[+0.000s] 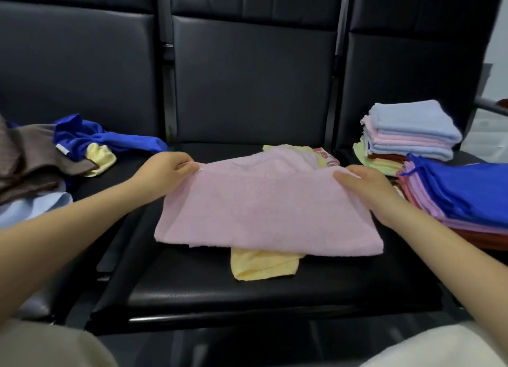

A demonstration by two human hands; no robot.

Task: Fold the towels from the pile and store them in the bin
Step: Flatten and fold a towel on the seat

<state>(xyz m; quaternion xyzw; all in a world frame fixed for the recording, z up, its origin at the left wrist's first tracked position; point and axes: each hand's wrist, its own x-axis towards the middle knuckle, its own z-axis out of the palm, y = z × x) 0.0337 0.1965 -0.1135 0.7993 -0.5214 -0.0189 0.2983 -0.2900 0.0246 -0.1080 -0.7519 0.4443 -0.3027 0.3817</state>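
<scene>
The pink towel point(264, 204) lies spread on the middle seat point(275, 284) of a row of black chairs, its long axis running left to right, with its far edge lifted between the two hands. The left hand point(165, 171) pinches the far left corner, fingers curled round the cloth; the right hand point(365, 185) grips the far right edge with the thumb on top. Both hands sit at the far side, so the near edge lies toward the person, and the fold probably comes that way. Both forearms reach forward, roughly level and well apart. A yellow towel point(261, 265) pokes out beneath the pink one (partly covered). The unfolded pile point(55, 152) sits left, folded stacks point(412, 136) right; no bin is in view.
</scene>
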